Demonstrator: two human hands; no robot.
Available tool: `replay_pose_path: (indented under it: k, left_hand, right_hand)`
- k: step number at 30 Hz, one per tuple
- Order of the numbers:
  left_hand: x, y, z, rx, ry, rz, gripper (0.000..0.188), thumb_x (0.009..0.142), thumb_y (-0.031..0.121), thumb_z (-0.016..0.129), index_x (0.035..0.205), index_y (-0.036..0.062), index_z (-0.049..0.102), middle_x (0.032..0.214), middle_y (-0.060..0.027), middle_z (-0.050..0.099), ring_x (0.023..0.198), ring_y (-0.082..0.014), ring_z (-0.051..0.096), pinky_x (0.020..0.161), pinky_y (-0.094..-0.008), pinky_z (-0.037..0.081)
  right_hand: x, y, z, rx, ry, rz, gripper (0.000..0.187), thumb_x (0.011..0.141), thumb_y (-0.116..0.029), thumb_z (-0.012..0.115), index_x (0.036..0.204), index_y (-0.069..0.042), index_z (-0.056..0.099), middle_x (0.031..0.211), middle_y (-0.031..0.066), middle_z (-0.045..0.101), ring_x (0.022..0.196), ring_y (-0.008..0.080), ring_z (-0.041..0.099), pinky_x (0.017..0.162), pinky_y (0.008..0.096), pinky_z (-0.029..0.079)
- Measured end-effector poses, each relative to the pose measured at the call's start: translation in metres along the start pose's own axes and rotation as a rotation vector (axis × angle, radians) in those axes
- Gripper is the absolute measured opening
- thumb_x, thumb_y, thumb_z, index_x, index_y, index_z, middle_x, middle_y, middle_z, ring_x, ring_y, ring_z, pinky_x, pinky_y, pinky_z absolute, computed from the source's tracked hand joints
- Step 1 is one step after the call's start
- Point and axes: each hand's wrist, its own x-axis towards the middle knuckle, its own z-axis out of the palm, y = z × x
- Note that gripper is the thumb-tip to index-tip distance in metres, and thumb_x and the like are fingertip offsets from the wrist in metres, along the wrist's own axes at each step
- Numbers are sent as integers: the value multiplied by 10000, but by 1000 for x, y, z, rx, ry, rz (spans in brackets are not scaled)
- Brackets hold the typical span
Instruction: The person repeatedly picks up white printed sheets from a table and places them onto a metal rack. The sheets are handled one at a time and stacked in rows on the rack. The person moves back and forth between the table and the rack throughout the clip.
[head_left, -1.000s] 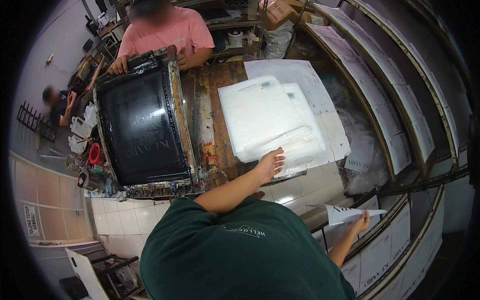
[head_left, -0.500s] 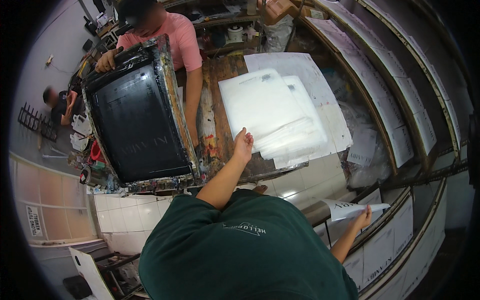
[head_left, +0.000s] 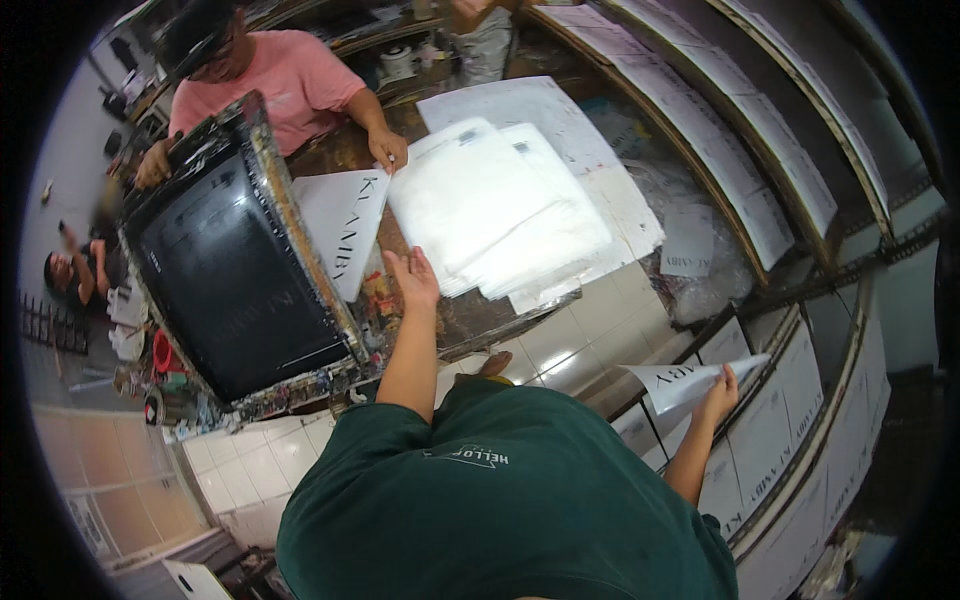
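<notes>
My left hand (head_left: 413, 276) is open and palm up, its fingers apart, beside the near left edge of a stack of white plastic bags (head_left: 500, 205). Off to the right, my right hand (head_left: 716, 395) grips a printed white plastic bag (head_left: 672, 388) by its edge, over a rack (head_left: 800, 395) lined with similar bags. Across the table, a co-worker's hand (head_left: 388, 148) pinches the corner of another printed bag (head_left: 340, 225), which lifts off the table next to a tilted screen-printing frame (head_left: 240, 270). The co-worker's other hand (head_left: 153, 165) holds that frame's far edge.
The stained wooden table (head_left: 400, 322) ends just in front of me, above a tiled floor (head_left: 560, 345). Long slanted racks (head_left: 690, 130) of printed sheets run along the right. Clear plastic wrap (head_left: 700, 290) lies beside the table. Another person (head_left: 85, 270) is at far left.
The co-worker's hand has come up from beside the frame with a printed bag. My left hand has turned and opened wider. My view has shifted; my right hand still holds its bag.
</notes>
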Motion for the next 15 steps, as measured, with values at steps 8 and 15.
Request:
replay_pose_path:
  k: [8,15]
  left_hand:
    - [104,-63,23,245,-152,80,407,867,158,497,1197,-39,365,1143,-105,419,973,-160,486,816,-156,462]
    - [-63,-145,99,560,-336,-75,298,840,177,554,1025,-37,462,884,-58,510,811,-105,494,770,-175,440]
  right_hand:
    - [-25,-33,4,-174,43,-173,343,730,50,424,1013,-33,598,849,39,554,721,107,491,655,215,401]
    - [-111,-51,7,67,171,43,646,675,102,437,1255,-132,274,796,60,536,642,98,469,549,217,376]
